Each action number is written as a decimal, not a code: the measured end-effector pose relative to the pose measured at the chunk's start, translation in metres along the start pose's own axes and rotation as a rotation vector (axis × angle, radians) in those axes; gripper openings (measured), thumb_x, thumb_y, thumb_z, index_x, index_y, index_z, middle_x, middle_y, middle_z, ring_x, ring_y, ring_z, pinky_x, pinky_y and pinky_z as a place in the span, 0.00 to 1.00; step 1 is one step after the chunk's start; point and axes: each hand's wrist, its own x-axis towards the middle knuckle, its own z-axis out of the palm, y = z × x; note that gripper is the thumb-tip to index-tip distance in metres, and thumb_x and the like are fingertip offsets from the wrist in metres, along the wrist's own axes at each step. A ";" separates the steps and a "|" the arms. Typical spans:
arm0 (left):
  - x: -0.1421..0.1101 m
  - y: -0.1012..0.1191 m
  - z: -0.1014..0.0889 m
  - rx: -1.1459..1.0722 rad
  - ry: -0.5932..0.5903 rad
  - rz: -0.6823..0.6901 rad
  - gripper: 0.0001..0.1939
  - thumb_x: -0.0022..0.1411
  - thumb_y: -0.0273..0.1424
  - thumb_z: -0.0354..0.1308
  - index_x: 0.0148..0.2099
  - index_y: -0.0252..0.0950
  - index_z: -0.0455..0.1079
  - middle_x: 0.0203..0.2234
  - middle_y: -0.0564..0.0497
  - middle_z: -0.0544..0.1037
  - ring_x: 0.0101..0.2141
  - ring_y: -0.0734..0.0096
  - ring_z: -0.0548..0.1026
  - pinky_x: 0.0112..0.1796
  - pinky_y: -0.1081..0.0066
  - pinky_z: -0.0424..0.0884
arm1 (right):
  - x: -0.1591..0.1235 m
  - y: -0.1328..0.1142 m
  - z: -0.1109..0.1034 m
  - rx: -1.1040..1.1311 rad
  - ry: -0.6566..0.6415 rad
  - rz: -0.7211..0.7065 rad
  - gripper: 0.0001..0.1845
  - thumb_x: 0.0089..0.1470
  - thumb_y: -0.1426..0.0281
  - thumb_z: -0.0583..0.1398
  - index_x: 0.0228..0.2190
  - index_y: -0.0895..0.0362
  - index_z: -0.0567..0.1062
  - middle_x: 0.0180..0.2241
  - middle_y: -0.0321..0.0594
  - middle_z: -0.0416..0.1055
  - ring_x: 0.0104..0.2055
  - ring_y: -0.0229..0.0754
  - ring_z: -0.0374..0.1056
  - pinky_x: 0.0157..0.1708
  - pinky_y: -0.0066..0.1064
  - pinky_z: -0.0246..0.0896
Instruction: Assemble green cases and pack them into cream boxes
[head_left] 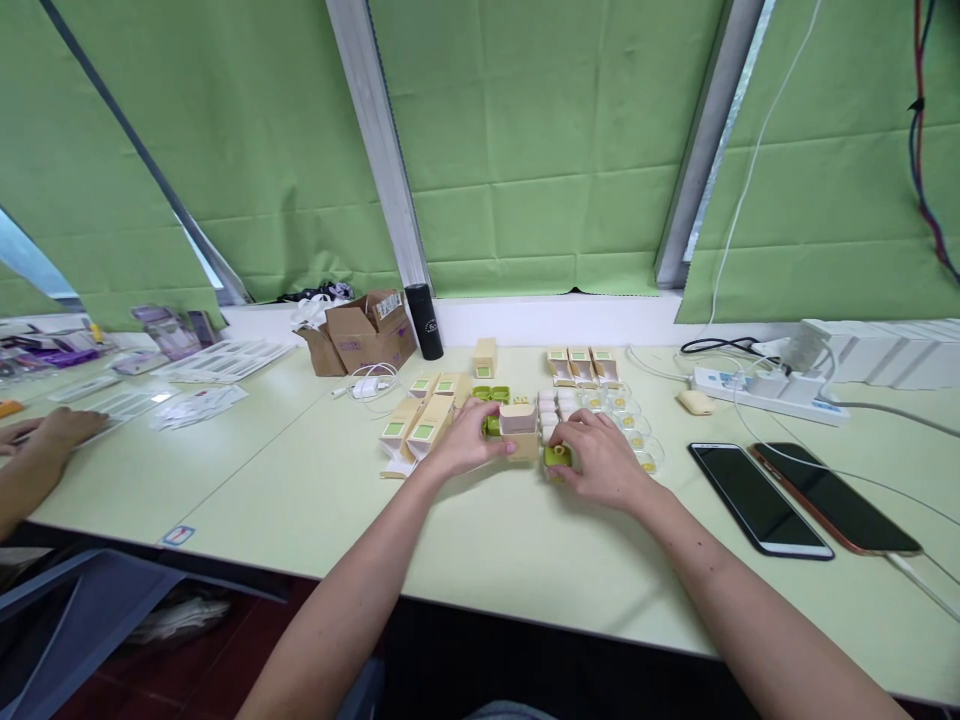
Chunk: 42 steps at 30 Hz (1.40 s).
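Observation:
My left hand (pixel 469 442) is closed around a small cream cardboard box (pixel 519 440), its pale inner flap raised. In the fingers of my right hand (pixel 596 455) is a small green tray (pixel 557 457) with a ring-shaped yellowish piece in it, just right of the box. Green trays (pixel 491 393) lie behind my left hand. Between and behind the hands stand rows of small white containers (pixel 547 405). Round clear cases (pixel 634 425) with yellow centres spread beside my right hand. Several cream boxes with green labels (pixel 421 425) lie left of my left hand.
Three open boxes (pixel 583 366) and one upright box (pixel 485 357) stand farther back. Behind are a brown carton (pixel 364 340) and a black bottle (pixel 424 322). Two phones (pixel 761 500), a power strip (pixel 765 390) and cables lie right. Another person's hand (pixel 64 430) rests at far left.

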 end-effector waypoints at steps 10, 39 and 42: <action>-0.009 0.014 0.002 0.033 -0.234 0.048 0.42 0.46 0.41 0.79 0.62 0.43 0.70 0.52 0.42 0.75 0.57 0.45 0.71 0.58 0.49 0.68 | 0.001 0.002 -0.001 -0.006 -0.004 0.008 0.09 0.54 0.67 0.69 0.37 0.53 0.78 0.37 0.42 0.79 0.47 0.53 0.69 0.46 0.42 0.59; -0.005 0.023 0.011 -0.392 -0.016 0.049 0.20 0.65 0.32 0.63 0.59 0.40 0.79 0.57 0.42 0.81 0.55 0.53 0.79 0.56 0.55 0.75 | 0.002 -0.001 0.000 -0.024 -0.055 0.065 0.08 0.55 0.67 0.68 0.38 0.53 0.78 0.38 0.39 0.80 0.42 0.49 0.74 0.39 0.36 0.57; -0.002 0.016 0.013 -0.544 -0.059 0.003 0.26 0.60 0.31 0.64 0.60 0.39 0.77 0.57 0.40 0.80 0.53 0.54 0.80 0.53 0.57 0.76 | 0.000 -0.001 -0.001 0.003 -0.075 0.099 0.09 0.56 0.67 0.67 0.40 0.52 0.77 0.40 0.38 0.80 0.40 0.47 0.75 0.34 0.33 0.53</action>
